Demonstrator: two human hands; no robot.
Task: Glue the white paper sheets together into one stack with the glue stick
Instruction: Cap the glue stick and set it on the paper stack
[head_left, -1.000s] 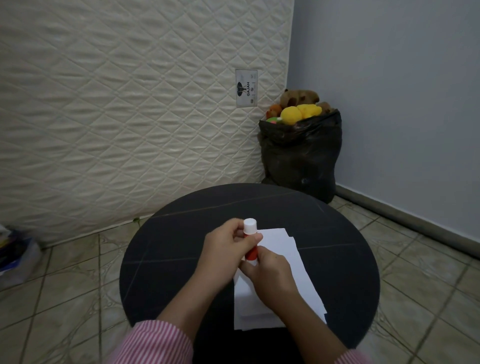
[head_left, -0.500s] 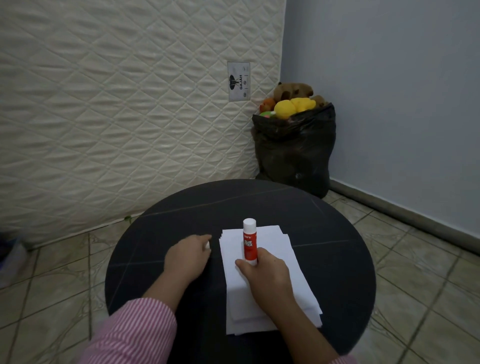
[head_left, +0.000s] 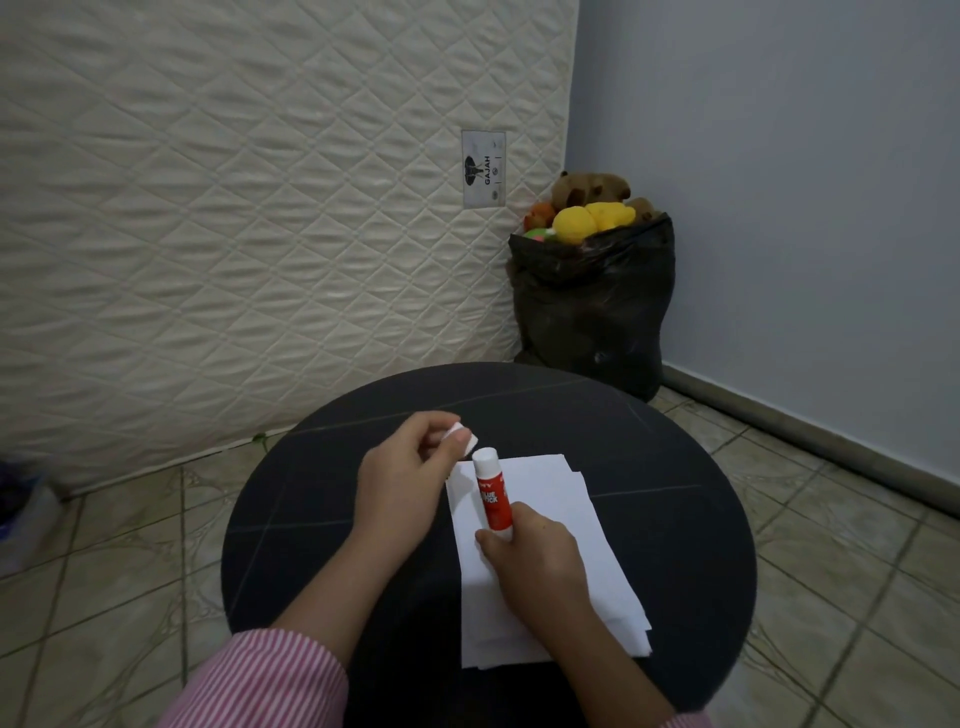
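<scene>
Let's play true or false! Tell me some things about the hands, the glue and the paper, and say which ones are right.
1. The right hand holds the glue stick upright on the paper sheets. True.
2. The left hand is empty. False: its fingers pinch a small white cap.
3. The table is round and dark. True.
4. The glue stick is blue. False: it is red with a white top.
5. The paper lies on the floor. False: it is on the table.
</scene>
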